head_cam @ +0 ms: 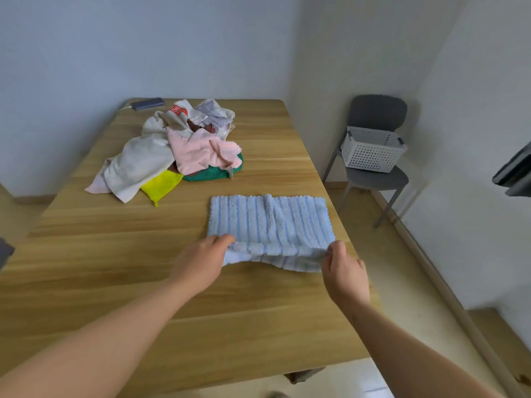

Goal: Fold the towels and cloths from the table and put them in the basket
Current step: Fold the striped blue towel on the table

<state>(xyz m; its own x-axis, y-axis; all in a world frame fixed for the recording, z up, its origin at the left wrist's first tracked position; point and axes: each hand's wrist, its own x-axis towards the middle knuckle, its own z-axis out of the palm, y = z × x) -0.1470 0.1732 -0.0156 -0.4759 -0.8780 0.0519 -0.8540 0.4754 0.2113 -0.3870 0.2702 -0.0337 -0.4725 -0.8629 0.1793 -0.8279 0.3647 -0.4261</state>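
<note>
The light blue ribbed towel (268, 225) lies spread on the wooden table (115, 254), near its right edge, and serves here as the landmark. Its near edge is lifted off the wood: the left hand (201, 264) pinches the near-left corner and the right hand (343, 270) pinches the near-right corner, fingers curled onto the cloth. Holding both corners at once keeps the edge straight, most likely so it can be carried over the far half in an even fold. The towel's long axis runs left to right across the table, and its ribs run from near to far, so a fold away from the person would halve the short side.

Beyond the towel and to its left sits the heap of unfolded cloths (172, 150), white, pink, yellow and green among them, not touching it. Farther off behind that heap, at the table's far corner, lies a dark flat object (147, 103). To the right of the towel, off the table and well apart, the white perforated basket (373, 152) stands on a grey chair (376, 179); no folded cloth shows in it.
</note>
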